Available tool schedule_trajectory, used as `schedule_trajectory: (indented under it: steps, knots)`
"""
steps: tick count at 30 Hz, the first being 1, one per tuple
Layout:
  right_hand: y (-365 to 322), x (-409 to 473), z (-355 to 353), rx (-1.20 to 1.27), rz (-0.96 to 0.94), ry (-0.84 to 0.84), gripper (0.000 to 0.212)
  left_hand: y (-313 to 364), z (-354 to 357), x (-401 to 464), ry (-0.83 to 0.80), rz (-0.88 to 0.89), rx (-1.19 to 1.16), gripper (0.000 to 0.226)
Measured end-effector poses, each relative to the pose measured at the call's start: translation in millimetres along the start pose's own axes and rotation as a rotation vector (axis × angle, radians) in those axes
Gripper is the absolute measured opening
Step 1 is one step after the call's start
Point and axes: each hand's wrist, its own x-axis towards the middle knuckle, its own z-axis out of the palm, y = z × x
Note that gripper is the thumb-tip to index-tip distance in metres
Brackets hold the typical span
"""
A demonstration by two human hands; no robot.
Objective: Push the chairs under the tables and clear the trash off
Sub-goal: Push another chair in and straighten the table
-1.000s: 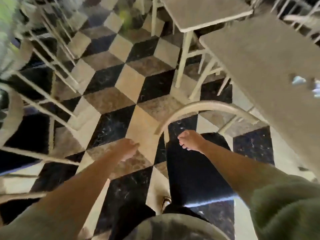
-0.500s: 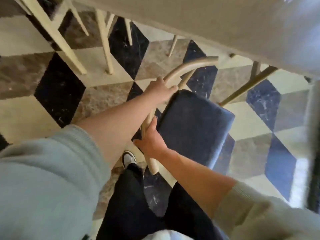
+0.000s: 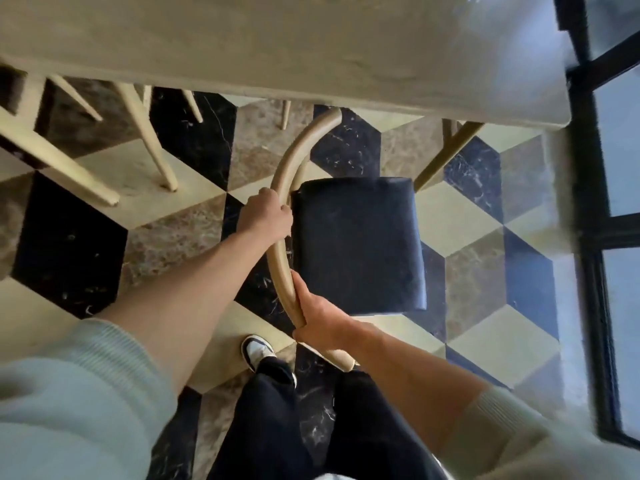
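A chair with a black padded seat [image 3: 358, 244] and a curved pale wooden back rail [image 3: 278, 258] stands on the floor in front of me. My left hand [image 3: 265, 216] grips the rail at its middle. My right hand [image 3: 320, 318] grips the rail lower down, near its end. The rail's far end reaches under the edge of a pale stone-topped table [image 3: 277, 46] that fills the top of the view. The seat lies beside the table's edge, not under it. No trash shows on the visible part of the table.
Pale wooden legs [image 3: 145, 133] of the table or other chairs stand at the left on the black, brown and cream tiled floor [image 3: 69, 237]. A black-framed window or door [image 3: 595, 237] runs down the right side. My shoe [image 3: 256, 351] is just behind the chair.
My hands went from reaching toward the chair to gripping its back rail. The chair has since turned so its seat sits squarer to the table, and the view has swung toward the window.
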Motion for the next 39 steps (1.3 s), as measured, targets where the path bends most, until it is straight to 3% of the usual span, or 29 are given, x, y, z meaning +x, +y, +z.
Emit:
schedule_trajectory:
  steps: [6,12,15,18,22,27,34,39]
  knots:
    - [38,-15,-52,-0.257,-0.074,-0.062,0.103,3,4,-13,-0.007,-0.272,-0.177,0.046]
    - [109,-23,-135,-0.336,-0.109,-0.091,0.097,63,25,-12,0.076,-0.328,-0.229,0.087]
    - [147,-30,-193,-0.417,-0.138,-0.091,0.093,101,48,-10,0.086,-0.474,-0.305,0.088]
    - [185,-30,-244,-0.448,-0.143,-0.016,0.073,141,65,-2,0.101,-0.543,-0.311,0.093]
    - [232,-23,-290,-0.484,-0.129,0.019,0.060,197,79,13,0.203,-0.564,-0.332,0.083]
    - [236,-27,-288,-0.458,-0.223,0.092,0.057,198,76,22,0.206,-0.709,-0.454,0.060]
    - [248,-24,-301,-0.526,-0.223,0.044,0.058,196,77,22,0.136,-0.758,-0.561,0.059]
    - [256,-30,-316,-0.546,-0.162,0.068,0.058,206,71,29,-0.100,-0.726,-0.430,0.044]
